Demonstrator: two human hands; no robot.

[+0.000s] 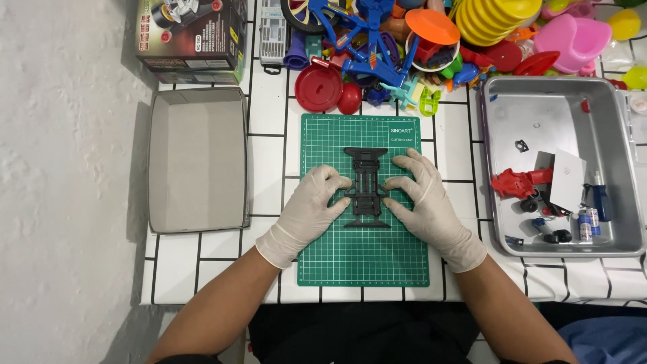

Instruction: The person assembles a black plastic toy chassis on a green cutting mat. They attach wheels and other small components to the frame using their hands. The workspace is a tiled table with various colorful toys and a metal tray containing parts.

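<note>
A dark grey plastic model-car chassis (366, 189), long and flat with a wider bar at each end, lies at the centre of a green gridded cutting mat (364, 263) on a white tabletop (269, 108) crossed by black lines. The person's left hand (311, 205), in a thin white glove, rests at nine o'clock of the chassis, fingers spread and lying flat, the tips touching its left edge without curling round it. The right hand (421, 199), gloved the same way, sits at three o'clock, fingers likewise splayed and pressed to the right edge; neither hand has closed on the part. At nine o'clock of the mat, well apart from the hands, stands a shallow grey cardboard box tray (197, 162). At three o'clock is a rectangular steel tray (502, 101) holding a red plastic car body (513, 183), a white card (567, 176), small black wheels (558, 236) and a blue-handled tool (600, 199). At twelve o'clock, beyond the mat, a heap of bright plastic toys (404, 47) lies, and at eleven o'clock a dark printed carton (192, 37).
</note>
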